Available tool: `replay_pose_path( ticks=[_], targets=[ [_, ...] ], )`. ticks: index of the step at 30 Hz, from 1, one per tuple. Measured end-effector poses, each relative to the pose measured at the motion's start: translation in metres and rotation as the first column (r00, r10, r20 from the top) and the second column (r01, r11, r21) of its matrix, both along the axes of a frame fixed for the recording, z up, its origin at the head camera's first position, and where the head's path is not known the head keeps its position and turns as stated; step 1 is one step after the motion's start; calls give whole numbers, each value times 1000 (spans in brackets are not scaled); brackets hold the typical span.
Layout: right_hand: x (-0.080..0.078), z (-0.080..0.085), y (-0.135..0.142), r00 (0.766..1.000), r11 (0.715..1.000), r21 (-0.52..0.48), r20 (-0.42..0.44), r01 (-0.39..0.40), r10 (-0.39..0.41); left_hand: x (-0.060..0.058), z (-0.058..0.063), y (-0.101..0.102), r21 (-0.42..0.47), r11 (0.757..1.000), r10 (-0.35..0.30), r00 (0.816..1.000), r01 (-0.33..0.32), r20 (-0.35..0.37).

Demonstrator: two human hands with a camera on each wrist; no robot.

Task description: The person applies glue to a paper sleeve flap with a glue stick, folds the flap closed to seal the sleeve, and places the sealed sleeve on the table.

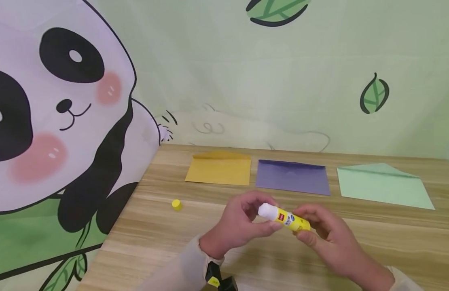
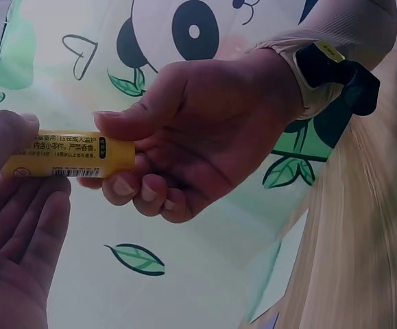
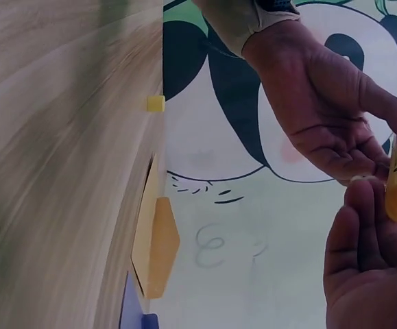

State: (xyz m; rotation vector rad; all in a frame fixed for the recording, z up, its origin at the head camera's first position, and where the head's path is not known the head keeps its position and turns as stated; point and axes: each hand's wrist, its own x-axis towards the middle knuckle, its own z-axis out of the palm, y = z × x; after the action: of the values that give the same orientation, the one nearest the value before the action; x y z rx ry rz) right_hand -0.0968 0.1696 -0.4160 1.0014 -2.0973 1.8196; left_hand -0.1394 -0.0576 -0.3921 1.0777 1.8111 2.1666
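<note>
A yellow glue stick (image 1: 289, 219) is held above the tabletop (image 1: 137, 250), between the person's two hands. Its cap is off, and its white end points to the upper left in the head view. The left hand (image 1: 242, 220) pinches the stick near the white end, with the thumb on one side and the fingers on the other. The right hand (image 1: 335, 238) grips the opposite end between thumb and curled fingertips. In the left wrist view, dark print and a barcode (image 2: 75, 172) show on the yellow body.

The yellow cap (image 1: 176, 205) stands alone on the tabletop, to the left of the left hand. Beyond the hands, three envelopes lie in a row, apart from one another: an orange-yellow envelope (image 1: 219, 171) on the left, a purple envelope (image 1: 291, 178) in the middle and a mint-green envelope (image 1: 386, 188) on the right. The flap of each is along its far side; the right wrist view shows the orange-yellow one lifted.

A black device (image 1: 217, 277) sits at the left wrist, over a pale sleeve (image 1: 184, 262). Behind the tabletop hangs a pale green backdrop (image 1: 217, 72) printed with a large panda (image 1: 111, 44) and leaves (image 1: 374, 96).
</note>
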Motion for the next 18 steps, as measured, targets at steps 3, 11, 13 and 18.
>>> replay_pose_path(
  ticks=[3, 11, 13, 18],
  targets=[
    [-1, 0, 2, 996, 997, -8, 58, -74, 75, -1, -1, 1, 10, 1000, -3, 1000, 3, -19],
    [0, -1, 0, 997, 991, 114, 50, -71, 66, -1, -4, -1, -82, 997, -11, 1000, 8, -29],
    [0, -1, -1, 999, 987, 155, 36, -34, 29, 0, -4, -2, -139, 990, 1, 1000, -3, -15],
    [1, -4, 0, 999, 980, 195, 10, 42, -45, -4, -7, -9, -286, 958, 18, 1000, -21, -13]
  ],
)
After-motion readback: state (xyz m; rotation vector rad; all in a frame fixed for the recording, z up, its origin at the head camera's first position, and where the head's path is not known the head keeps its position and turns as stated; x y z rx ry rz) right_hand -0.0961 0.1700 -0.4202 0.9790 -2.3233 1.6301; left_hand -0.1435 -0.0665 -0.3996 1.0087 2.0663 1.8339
